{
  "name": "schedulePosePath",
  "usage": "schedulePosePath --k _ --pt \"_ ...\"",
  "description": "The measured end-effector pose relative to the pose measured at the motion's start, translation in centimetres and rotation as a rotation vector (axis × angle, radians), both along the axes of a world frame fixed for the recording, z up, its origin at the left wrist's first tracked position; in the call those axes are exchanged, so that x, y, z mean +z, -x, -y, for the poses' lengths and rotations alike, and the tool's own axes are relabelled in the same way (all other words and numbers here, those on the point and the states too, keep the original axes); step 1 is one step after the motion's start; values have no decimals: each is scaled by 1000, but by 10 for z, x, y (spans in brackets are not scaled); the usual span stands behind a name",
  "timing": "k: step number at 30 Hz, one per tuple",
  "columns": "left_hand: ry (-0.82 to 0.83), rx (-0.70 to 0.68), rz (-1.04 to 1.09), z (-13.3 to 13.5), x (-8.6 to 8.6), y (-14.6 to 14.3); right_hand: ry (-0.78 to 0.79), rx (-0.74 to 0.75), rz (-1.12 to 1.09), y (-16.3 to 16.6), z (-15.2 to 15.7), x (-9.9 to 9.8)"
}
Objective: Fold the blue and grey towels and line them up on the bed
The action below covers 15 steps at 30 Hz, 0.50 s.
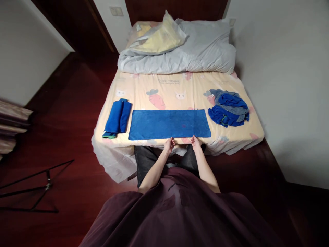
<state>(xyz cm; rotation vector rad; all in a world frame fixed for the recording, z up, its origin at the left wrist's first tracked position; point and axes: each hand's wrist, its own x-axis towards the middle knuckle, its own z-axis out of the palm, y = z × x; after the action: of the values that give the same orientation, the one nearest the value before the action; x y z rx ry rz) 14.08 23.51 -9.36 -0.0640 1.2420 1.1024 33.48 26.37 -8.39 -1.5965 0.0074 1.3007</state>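
Note:
A blue towel [164, 123] lies spread flat as a long rectangle near the front edge of the bed. At the middle of its near edge, my left hand [169, 144] has its fingers curled and pinched on the cloth. A short way to the right, my right hand [195, 142] pinches the same edge, palm turned inward. Left of the towel rests a neat stack of folded blue towels [117, 117] with a green trim showing. To the right is a crumpled heap of blue and grey-blue cloths [230, 108].
The bed [190, 91] has a cream sheet with carrot and rabbit prints. A grey-white quilt [205, 51] and a yellow pillow in clear wrap [164, 36] lie at its head. Black tripod legs [47, 181] stand on the dark red floor at left. A wall [288, 85] rises at right.

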Motion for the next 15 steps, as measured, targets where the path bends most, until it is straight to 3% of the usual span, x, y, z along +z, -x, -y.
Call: schedulePosePath --k 5,9,12,15 --pt "-17 41 -22 0 -7 6 11 -64 86 1 10 -6" --pt "-15 33 -35 -5 -8 4 -4 -68 131 7 3 2" --pt "-18 19 -38 -5 -8 0 -105 78 169 19 -22 17" --pt "-25 10 -52 -3 -11 -1 -279 396 349 39 -62 34"
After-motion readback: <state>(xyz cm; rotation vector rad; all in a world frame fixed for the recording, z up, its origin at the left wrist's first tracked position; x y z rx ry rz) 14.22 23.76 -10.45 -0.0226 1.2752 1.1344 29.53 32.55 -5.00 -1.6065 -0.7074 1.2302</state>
